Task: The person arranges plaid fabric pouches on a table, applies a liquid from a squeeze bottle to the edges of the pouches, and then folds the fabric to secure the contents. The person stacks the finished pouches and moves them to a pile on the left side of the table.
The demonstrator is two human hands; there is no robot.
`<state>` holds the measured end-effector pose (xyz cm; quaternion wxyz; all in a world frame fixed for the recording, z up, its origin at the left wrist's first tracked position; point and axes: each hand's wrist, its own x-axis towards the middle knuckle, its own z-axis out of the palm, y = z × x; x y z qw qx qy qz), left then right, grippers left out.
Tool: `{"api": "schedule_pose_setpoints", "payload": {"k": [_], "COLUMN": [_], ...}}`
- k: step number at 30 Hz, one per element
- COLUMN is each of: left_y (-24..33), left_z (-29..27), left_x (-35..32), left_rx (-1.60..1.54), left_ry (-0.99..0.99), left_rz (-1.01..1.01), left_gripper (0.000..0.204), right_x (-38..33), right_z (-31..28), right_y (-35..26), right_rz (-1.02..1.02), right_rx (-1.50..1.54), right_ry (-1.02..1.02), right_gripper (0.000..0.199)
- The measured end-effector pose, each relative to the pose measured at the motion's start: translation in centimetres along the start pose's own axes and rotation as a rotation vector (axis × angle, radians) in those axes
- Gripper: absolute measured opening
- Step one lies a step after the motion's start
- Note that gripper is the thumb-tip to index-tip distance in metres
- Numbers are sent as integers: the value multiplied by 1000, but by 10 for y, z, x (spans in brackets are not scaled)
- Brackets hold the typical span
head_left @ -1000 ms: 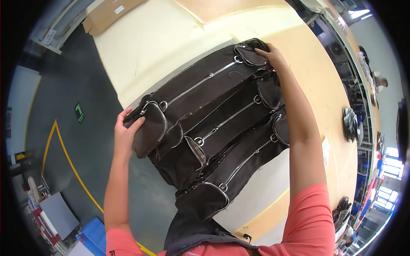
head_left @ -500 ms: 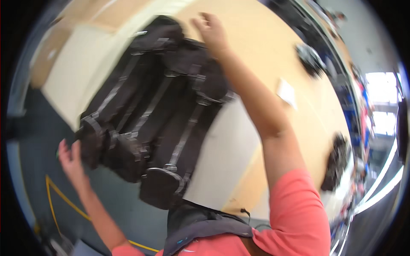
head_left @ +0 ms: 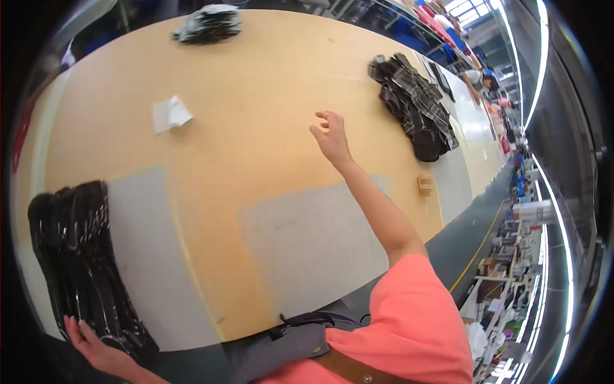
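Long black cloth pieces with shiny strips lie side by side at the left end of the large tan table. At their near end is my left hand, its fingers stretched out; whether it touches the cloth I cannot tell. My right hand is raised over the middle of the table, fingers loosely bent and apart, holding nothing. To its right lies a pile of dark plaid and black cloth pieces, apart from the hand.
A stack of grey and black folded cloth sits at the far edge. White paper lies at the left. Near the right edge stands a small tan block. Another person leans over a white surface at the far right.
My view has swung to the right, so the black cloth pieces now appear at the far left. My right hand has left them for the table's middle; my left hand is at their near end.
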<state>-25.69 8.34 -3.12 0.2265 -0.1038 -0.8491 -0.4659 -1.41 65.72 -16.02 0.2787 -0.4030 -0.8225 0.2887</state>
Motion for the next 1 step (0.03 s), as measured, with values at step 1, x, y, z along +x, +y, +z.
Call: {"api": "schedule_pose_setpoints", "payload": {"k": [1], "left_y": [-8], "left_z": [23], "left_x": [-22], "left_rx": [16], "left_ry": [-71], "left_rz": [67], "left_gripper": [30], "right_x": [14], "right_z": [-28], "right_y": [26], "right_rz": [79], "right_rx": [-17], "right_ry": [-2], "right_gripper": [44]}}
